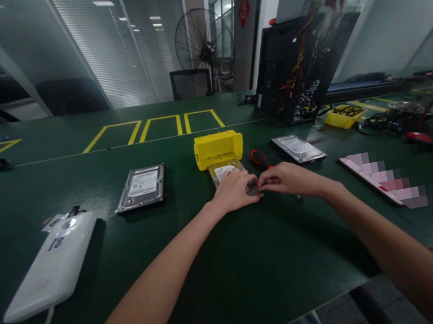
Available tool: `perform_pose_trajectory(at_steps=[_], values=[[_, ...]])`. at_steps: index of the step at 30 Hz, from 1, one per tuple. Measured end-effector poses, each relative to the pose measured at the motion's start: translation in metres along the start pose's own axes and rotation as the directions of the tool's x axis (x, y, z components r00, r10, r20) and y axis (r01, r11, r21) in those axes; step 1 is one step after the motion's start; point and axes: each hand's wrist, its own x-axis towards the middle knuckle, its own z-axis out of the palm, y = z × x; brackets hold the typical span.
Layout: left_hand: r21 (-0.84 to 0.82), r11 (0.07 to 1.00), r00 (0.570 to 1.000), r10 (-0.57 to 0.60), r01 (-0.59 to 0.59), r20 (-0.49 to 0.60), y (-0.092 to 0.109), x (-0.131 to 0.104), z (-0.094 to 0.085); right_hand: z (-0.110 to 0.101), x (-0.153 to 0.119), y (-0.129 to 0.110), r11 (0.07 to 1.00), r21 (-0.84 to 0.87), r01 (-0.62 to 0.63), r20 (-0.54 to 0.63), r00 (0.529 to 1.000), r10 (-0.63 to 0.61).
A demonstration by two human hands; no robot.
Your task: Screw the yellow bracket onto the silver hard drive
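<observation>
My left hand [230, 191] is closed with its fingers curled around a small dark, shiny piece [252, 188], whose kind I cannot make out. From the right, my right hand [288, 178] meets it with thumb and fingers pinched together at the piece's edge. Whatever sits in that pinch is too small to tell. Just beyond my left hand, a flat item with a white label [224, 170] leans by the mouth of a yellow plastic bin [219, 149], partly hidden by my fingers. A screwdriver with a red and black handle [260, 159] lies under my right hand, its tip showing nearer me.
Hard drives lie left [141, 187] and right [298, 148] of the bin. A white power bank [53, 266] with a cable rests at left, a pink-edged flat object [375, 181] at right. Behind stand an open computer case [288, 68] and a small yellow tray [345, 117].
</observation>
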Motion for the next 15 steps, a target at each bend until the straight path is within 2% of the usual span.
perform_pose_trajectory(at_steps=[8,15], values=[[0.002,1.0,1.0,-0.002,0.002,0.007,0.0007,-0.0002,-0.0014,-0.002,-0.0009,-0.0026,0.999,0.005,-0.036,0.02,0.999,0.036],[0.009,1.0,1.0,-0.002,0.003,-0.004,-0.0004,0.0004,0.0012,-0.0012,-0.0002,-0.0024,1.0,-0.001,-0.016,0.006,1.0,0.016]])
